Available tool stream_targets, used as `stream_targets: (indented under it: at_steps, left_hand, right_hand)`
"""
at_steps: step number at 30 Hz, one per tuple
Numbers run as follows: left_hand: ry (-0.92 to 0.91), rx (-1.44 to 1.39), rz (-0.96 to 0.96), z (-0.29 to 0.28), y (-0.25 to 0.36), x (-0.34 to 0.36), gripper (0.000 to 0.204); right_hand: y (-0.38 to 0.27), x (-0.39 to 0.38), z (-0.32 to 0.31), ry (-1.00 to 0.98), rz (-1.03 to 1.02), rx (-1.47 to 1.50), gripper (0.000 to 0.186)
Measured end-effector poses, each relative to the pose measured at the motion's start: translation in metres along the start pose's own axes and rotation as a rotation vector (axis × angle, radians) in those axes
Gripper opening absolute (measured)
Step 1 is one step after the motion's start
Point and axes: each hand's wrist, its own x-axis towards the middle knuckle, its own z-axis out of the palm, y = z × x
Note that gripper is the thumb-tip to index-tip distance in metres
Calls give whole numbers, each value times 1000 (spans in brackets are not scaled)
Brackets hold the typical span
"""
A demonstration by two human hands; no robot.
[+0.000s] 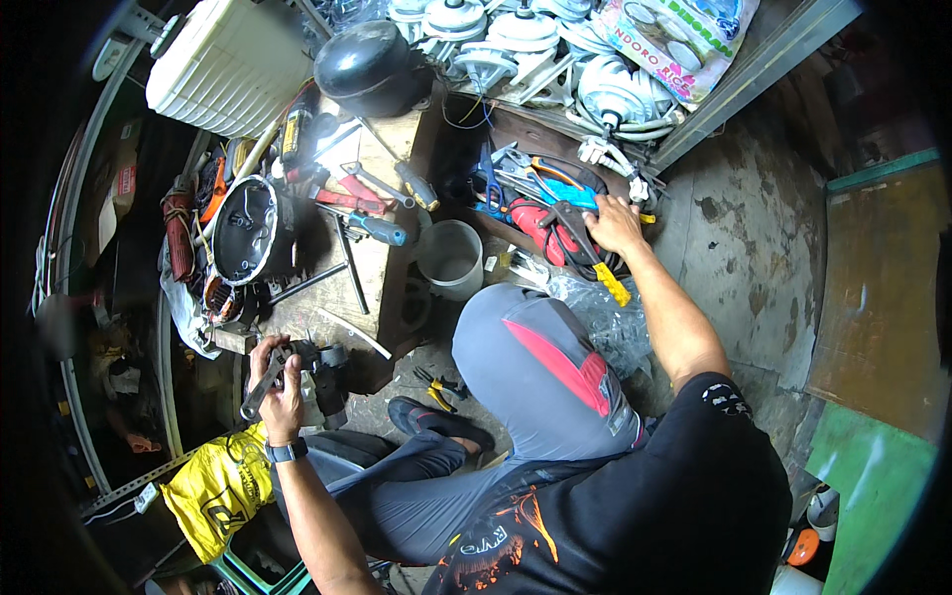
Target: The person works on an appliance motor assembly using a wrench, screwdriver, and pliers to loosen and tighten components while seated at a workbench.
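Observation:
My left hand (pixel 282 389) is closed around a grey metal wrench (pixel 262 387), whose rounded end points down past the fingers. Beside that hand, at the bench's near end, is a dark motor-like metal part (pixel 331 381). My right hand (pixel 617 228) reaches over a red and black tool bag (pixel 540 230), fingers apart and touching the tools heaped there. Close by the right thumb lies a dark tool with a yellow handle (pixel 612 286), its shape like a hammer. Blue-handled scissors (pixel 488 180) and orange-and-blue pliers (pixel 560 178) lie in the same heap.
The wooden bench (pixel 307 317) holds screwdrivers, metal rods and a round black housing (pixel 245 230). A white bucket (pixel 451 260) stands beside it. Yellow-handled pliers (pixel 436 389) lie on the floor near my foot. White motor gearboxes (pixel 615 89) are piled at the back.

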Motion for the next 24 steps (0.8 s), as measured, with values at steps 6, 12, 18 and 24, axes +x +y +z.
stream_targets:
  at_steps: [6, 12, 18, 24]
  left_hand:
    - [-9, 13, 11, 2, 2, 4, 35]
    - [-2, -6, 13, -2, -3, 0, 35]
    - [7, 4, 10, 4, 2, 7, 35]
    - [10, -13, -25, 4, 4, 5, 38]
  right_hand:
    - [16, -34, 22, 93, -68, 54, 56]
    - [12, -40, 26, 72, -127, 90, 48]
    - [38, 13, 25, -99, 241, 157, 47]
    - [47, 51, -1, -438, 169, 142, 83]
